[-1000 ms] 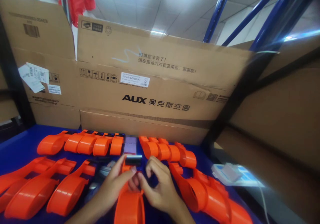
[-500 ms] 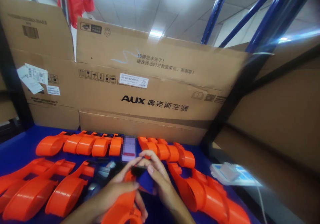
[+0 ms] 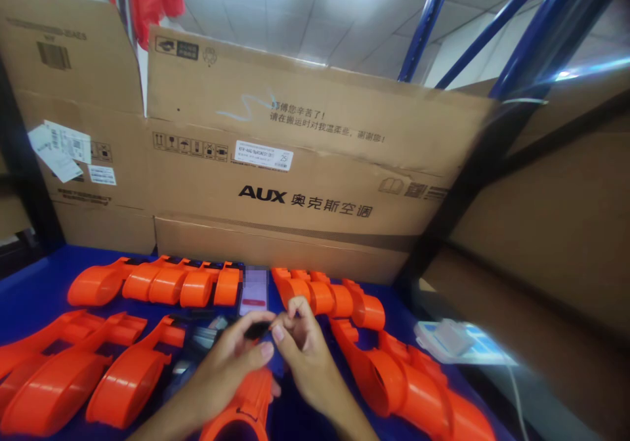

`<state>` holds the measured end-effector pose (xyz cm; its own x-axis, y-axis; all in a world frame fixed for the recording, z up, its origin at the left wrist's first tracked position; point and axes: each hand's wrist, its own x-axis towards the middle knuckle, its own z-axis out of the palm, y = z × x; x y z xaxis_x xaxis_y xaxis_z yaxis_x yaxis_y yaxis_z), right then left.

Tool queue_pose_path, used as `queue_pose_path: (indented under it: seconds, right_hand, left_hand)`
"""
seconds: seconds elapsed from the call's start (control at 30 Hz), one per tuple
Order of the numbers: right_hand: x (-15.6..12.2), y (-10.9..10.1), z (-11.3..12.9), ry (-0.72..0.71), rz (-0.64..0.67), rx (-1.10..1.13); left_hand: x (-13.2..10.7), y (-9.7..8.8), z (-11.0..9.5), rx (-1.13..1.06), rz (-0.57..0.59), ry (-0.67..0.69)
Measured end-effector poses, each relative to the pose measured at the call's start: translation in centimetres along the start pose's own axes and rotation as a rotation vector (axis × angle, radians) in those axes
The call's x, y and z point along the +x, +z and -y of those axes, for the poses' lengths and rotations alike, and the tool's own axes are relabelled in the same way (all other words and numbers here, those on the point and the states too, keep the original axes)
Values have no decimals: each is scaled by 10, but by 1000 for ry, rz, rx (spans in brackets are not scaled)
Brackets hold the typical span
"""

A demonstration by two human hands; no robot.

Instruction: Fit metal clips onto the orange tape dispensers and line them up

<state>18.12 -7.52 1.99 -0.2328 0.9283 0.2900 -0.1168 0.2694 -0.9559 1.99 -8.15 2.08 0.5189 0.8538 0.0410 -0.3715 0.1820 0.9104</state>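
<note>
My left hand [image 3: 241,352] is closed around an orange plastic part [image 3: 241,401] with a hollow round end that faces me. A small black piece [image 3: 256,330] shows at its far end, between my left fingers and thumb. My right hand [image 3: 300,342] touches that end from the right, thumb and fingertips pinched together; what lies between them is hidden or too small to make out. Just beyond my hands a phone [image 3: 254,293] with a lit screen leans upright. Left of my left wrist lie grey and clear items [image 3: 201,339], partly covered by my arm.
Similar orange parts stand in rows at left [image 3: 130,378], back left [image 3: 165,285], back right [image 3: 339,300] and right [image 3: 418,395] on the blue surface [image 3: 29,277]. A cardboard wall [image 3: 305,231] closes the back. A white box with a cable [image 3: 447,339] sits at right.
The orange part has turned so its hollow round end faces me more. My right fingers have curled in from a spread hold to a pinch at the black end.
</note>
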Motion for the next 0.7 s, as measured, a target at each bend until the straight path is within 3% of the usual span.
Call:
queue_pose_path:
  seconds: [0.17, 0.23, 0.3, 0.47, 0.7]
  right_hand:
    - [3, -13, 8, -37, -69, -305]
    - [6, -25, 11, -73, -169, -506]
    - [7, -38, 14, -20, -219, -781]
    - [1, -53, 16, 242, -55, -1306]
    - [-2, -47, 8, 329, 114, -1449]
  left_hand:
    - [6, -5, 4, -5, -24, 34]
    - [11, -12, 6, -67, -78, 62]
    - [14, -20, 5, -165, -154, 50]
    - [13, -32, -3, -354, -171, -30]
    - [9, -23, -6, -420, -119, 0]
